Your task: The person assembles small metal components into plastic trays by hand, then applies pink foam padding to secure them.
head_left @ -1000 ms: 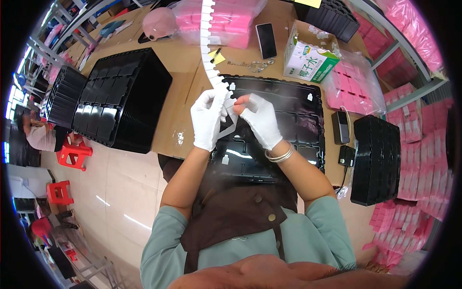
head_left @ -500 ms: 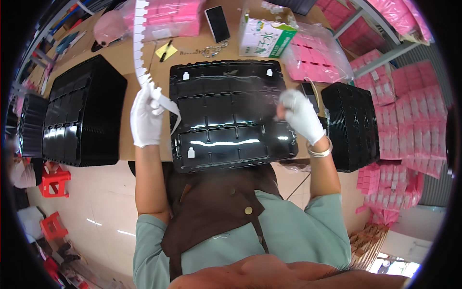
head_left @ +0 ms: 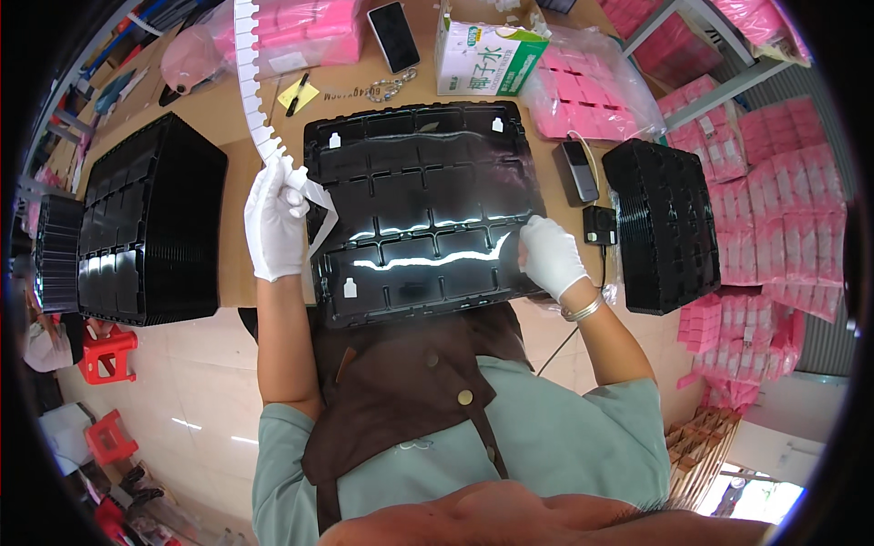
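A black plastic tray with moulded ridges (head_left: 401, 207) lies in front of me. White bottle-shaped stickers sit near its far left (head_left: 334, 140), far right (head_left: 497, 125) and near left (head_left: 350, 288) corners. My left hand (head_left: 275, 223), in a white glove, is closed on a long white sticker strip (head_left: 248, 77) at the tray's left edge. The strip runs away from me over the table, and its loose end bends over the tray's edge. My gloved right hand (head_left: 550, 259) rests at the tray's near right part, fingers curled in; whatever they hold is hidden.
Stacks of black trays stand left (head_left: 155, 227) and right (head_left: 665, 227). Beyond lie a phone (head_left: 394, 38), a pen (head_left: 297, 96) on yellow notes, a bead string (head_left: 393, 85), a carton (head_left: 487, 59) and bagged pink packs (head_left: 592, 96). A power bank (head_left: 576, 171) with a cable lies right.
My right hand has come down toward me onto the near right part of the tray. The left hand keeps its grip on the sticker strip. The whole view has shifted slightly.
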`<state>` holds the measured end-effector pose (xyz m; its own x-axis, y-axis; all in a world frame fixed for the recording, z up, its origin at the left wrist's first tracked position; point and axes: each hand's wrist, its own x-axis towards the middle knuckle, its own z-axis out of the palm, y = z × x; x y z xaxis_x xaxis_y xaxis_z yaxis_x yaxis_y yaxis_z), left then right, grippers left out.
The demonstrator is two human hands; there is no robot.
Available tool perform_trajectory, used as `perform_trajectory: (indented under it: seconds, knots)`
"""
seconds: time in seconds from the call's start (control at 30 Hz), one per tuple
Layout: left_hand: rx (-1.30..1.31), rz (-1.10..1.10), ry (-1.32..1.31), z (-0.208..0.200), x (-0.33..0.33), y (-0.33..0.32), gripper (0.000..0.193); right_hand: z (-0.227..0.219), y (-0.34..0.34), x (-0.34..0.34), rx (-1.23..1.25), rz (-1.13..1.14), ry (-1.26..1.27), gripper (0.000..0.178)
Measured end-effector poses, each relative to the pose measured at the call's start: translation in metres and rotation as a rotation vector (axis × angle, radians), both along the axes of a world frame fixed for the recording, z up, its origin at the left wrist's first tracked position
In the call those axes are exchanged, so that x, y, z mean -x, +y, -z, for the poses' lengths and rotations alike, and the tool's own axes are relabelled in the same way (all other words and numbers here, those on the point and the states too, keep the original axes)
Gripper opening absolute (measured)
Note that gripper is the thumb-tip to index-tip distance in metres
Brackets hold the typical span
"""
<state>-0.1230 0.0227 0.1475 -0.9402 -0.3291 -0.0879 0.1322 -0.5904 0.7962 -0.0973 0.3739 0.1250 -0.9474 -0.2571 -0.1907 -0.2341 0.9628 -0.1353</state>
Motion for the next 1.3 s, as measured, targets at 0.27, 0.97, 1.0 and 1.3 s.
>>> perform_trajectory:
  seconds: [0.27,0.97,1.0,1.3]
  knots:
    - [0.197,-0.121,-0.044,0.000,-0.007,-0.012,0.023,-0.009,0.040,0.016,0.434,-0.264,-0.219,0.011]
    - [0.638,-0.250,-0.165,0.004,-0.020,-0.030,0.023,0.032,0.000,0.211,0.256,0.112,0.122,0.018]
    - [0.634,-0.244,-0.156,0.006,-0.019,-0.030,0.022,0.027,-0.008,0.206,0.241,0.098,0.134,0.018]
    - [0.590,-0.254,-0.153,0.013,-0.011,-0.024,0.021,0.042,-0.021,0.203,0.085,0.055,0.357,0.012]
